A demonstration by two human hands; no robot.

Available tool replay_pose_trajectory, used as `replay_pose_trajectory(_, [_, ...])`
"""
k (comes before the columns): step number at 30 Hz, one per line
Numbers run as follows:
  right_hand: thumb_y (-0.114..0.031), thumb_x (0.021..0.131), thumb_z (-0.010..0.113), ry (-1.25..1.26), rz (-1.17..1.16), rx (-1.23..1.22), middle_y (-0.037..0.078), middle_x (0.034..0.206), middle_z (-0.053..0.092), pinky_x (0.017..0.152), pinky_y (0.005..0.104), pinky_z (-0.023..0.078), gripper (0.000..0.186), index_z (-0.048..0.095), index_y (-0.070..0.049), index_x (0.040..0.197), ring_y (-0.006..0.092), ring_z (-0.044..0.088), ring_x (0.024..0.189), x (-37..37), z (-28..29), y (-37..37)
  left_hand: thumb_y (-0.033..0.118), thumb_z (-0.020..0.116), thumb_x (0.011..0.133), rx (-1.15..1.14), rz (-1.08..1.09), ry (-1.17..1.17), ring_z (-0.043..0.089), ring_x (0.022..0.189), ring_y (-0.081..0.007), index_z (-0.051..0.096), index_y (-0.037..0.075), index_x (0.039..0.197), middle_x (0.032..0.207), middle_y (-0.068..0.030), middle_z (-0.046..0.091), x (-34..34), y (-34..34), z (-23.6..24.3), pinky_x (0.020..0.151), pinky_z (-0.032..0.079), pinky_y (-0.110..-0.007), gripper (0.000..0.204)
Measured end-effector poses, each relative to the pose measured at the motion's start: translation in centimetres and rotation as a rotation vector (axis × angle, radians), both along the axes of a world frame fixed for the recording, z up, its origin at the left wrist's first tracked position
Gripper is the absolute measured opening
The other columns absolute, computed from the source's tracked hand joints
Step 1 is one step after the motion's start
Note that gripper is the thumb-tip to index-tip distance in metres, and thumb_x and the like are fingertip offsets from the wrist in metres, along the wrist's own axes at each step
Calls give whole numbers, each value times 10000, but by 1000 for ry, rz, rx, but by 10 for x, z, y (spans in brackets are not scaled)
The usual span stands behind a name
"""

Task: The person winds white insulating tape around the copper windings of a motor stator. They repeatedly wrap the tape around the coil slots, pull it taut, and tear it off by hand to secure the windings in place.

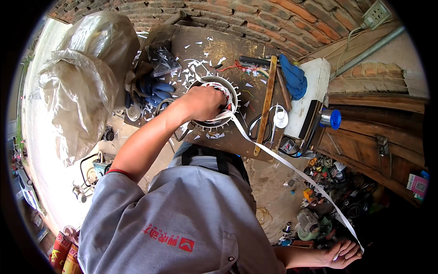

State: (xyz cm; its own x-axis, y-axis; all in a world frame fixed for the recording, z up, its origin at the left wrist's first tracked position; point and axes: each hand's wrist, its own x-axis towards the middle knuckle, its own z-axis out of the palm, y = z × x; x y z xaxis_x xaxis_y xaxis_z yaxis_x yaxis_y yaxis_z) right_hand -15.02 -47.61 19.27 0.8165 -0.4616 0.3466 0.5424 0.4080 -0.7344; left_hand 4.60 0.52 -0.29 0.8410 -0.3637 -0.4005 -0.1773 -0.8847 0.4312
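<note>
A round metal ring (234, 96) is sitting on the tabletop (239, 140), near the edge by the person's tummy, with its open middle facing up. It is looking hard and heavy to me, so its thick outer wall is seeming the best place for holding it. Little fins are sticking out all around, and they are looking pokey. The red and white bundle (221, 87) inside is looking softer and easier to hurt.

A long white strip (314, 183) is stretching from the ring's lower right side, past the bottom of a wooden stick (267, 105), out to the person's right. It is looking thin, light and bendy, maybe a bit slippery, so pinching it flat is seeming wise.

The left hand (204, 103) is dipping into the ring with its fingers curling down. They are hiding inside, so I am not able to tell how wide that grip is or what it is holding. The right hand (345, 254) is reaching far from the tabletop, and its grip is closing tight around the strip near its far end
</note>
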Motion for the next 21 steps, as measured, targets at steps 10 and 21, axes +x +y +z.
replay_pose_trajectory(10, [-230, 1068, 436, 101, 185, -3, -11, 635, 331, 446, 258, 227, 257, 513, -23, 936, 86, 218, 487, 41, -34, 2, 161, 609, 797, -97, 85, -91, 647, 750, -394, 694, 49, 874, 783, -193, 666, -3, 4, 4, 688, 517, -472, 160])
replay_pose_trajectory(21, [-193, 1060, 453, 250, 233, -57, 29, 672, 382, 476, 256, 299, 244, 525, 25, 977, 101, 316, 520, 73, -71, 26, 46, 627, 819, -364, 135, 34, 644, 919, -381, 635, -21, 1067, 964, -211, 662, -11, 13, 18, 790, 505, -436, 257])
